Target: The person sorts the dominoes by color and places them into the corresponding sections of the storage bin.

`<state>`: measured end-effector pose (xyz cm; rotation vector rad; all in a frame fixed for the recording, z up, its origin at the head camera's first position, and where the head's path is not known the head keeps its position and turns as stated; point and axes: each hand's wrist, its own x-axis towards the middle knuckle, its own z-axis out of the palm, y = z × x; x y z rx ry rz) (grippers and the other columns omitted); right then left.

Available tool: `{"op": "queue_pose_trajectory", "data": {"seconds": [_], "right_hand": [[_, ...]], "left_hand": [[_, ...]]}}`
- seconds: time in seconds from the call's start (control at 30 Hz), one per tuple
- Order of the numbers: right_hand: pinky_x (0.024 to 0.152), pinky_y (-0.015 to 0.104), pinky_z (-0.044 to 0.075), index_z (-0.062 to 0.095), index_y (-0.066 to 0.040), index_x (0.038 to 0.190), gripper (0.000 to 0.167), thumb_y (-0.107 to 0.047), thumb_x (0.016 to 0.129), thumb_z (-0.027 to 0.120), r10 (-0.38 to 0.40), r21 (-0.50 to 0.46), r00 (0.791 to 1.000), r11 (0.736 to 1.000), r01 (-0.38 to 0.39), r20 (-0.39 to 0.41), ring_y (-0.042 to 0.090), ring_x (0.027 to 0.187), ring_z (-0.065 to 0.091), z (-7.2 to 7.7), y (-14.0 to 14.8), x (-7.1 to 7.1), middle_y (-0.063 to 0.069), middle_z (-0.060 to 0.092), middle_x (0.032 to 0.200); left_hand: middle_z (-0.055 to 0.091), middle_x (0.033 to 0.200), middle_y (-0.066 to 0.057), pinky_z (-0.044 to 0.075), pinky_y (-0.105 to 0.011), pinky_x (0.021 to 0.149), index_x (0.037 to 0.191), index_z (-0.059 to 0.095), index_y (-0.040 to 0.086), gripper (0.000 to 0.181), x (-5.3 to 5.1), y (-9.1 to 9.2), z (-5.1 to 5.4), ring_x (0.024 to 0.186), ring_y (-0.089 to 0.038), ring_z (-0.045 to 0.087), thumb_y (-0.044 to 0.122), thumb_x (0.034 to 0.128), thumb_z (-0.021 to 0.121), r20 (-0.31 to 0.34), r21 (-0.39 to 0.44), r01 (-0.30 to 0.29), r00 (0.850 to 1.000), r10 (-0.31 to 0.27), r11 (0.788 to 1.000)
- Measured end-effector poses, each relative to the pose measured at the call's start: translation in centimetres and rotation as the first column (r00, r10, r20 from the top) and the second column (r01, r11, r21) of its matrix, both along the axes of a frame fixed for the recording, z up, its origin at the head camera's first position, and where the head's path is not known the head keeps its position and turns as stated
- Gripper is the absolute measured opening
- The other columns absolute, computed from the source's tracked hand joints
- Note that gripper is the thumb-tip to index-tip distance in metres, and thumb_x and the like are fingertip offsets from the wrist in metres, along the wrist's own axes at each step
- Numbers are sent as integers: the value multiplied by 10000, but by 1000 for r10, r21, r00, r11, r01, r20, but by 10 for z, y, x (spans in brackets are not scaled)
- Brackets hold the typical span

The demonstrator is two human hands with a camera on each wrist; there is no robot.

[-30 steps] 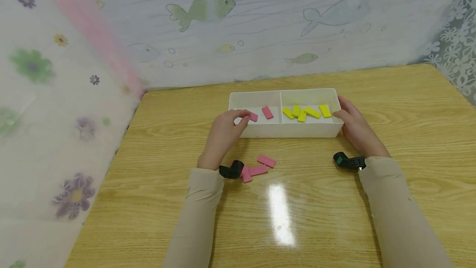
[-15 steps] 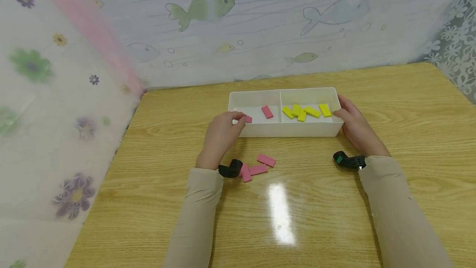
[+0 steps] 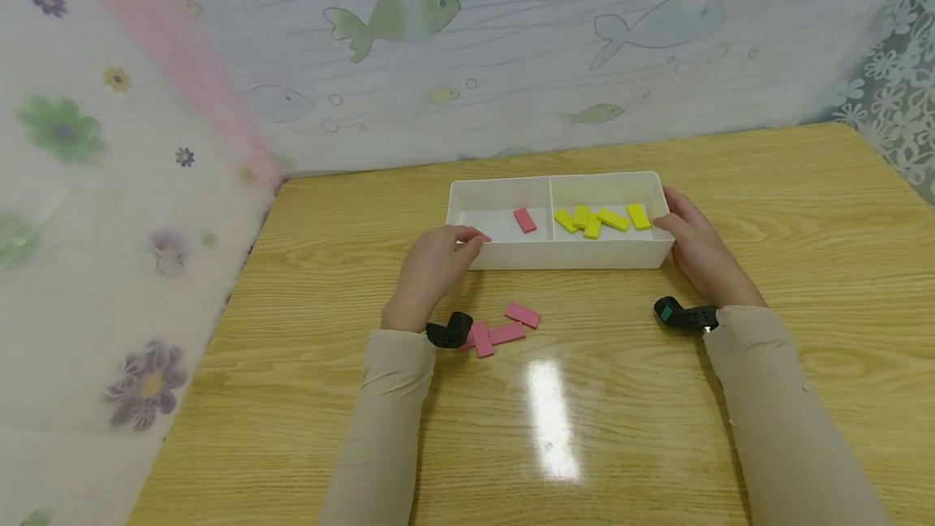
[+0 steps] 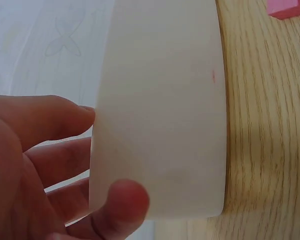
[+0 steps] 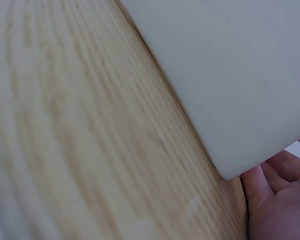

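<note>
The white two-compartment box (image 3: 504,254) stands on the table. My left hand (image 3: 434,266) is at its front left corner. In the left wrist view, the fingers (image 4: 55,117) reach over the rim, and the thumb (image 4: 127,205) is apart from them outside the wall. A sliver of a pink block (image 3: 485,239) shows by the fingertips, mostly hidden; no pinch on it is visible. Another pink block (image 3: 524,220) lies in the left compartment, and several yellow blocks (image 3: 613,220) in the right one. My right hand (image 3: 701,250) grips the box's right end, thumb over the rim.
Several pink blocks (image 3: 506,334) lie on the wooden table (image 3: 621,396) in front of the box, partly behind the left wrist's black camera (image 3: 449,331). A fish-patterned wall covering (image 3: 511,63) rises behind the table, with a flowered one at the left.
My left hand has moved slightly left and lower at the box's rim. The pink block it pinched has sunk behind the front wall, almost out of sight. The right hand stays put.
</note>
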<state>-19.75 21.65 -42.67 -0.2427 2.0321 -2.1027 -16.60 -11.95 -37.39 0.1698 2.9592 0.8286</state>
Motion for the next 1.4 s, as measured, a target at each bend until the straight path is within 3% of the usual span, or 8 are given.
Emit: {"op": "queue_pose_trajectory", "data": {"seconds": [0.27,0.53,0.8,1.13,1.4], "right_hand": [[1062,417,66,50,-166,1446,576,-122,954,345,1,-5,1000,1000,-1,8,156,1334,21,-2,0,0,-12,2,1488],[1062,416,62,55,-183,1446,575,-147,956,353,3,-2,1000,1000,-3,10,145,1331,23,0,1,0,-23,5,1486],[1062,417,65,60,-190,1446,571,-138,955,347,0,16,1000,1000,0,17,146,1332,24,0,0,1,-25,6,1487],[1064,411,61,63,-184,1446,572,-133,954,349,-2,12,1000,1000,2,20,146,1333,24,0,0,0,-21,7,1487],[1063,413,57,71,-188,1446,566,-145,956,352,4,12,1000,1000,-4,22,141,1331,27,-1,0,0,-23,13,1486]], "left_hand": [[592,1084,62,431,-305,710,1185,598,228,426,-2,3,-5,895,-109,521,459,919,358,42,-123,19,999,-14,992],[606,922,77,413,-290,563,1101,649,223,462,0,9,-6,749,-109,522,509,907,343,-8,-181,-38,999,37,983],[614,963,70,449,-312,600,1102,635,207,503,1,11,-7,812,-113,559,532,905,304,-15,-244,-55,999,52,968],[612,1059,64,467,-342,625,1117,631,215,519,1,12,-5,892,-146,571,549,897,300,0,-267,-71,997,73,961],[620,1031,69,457,-335,586,1089,642,214,503,3,11,-4,863,-148,574,545,895,317,-7,-260,-81,997,82,962]]}}
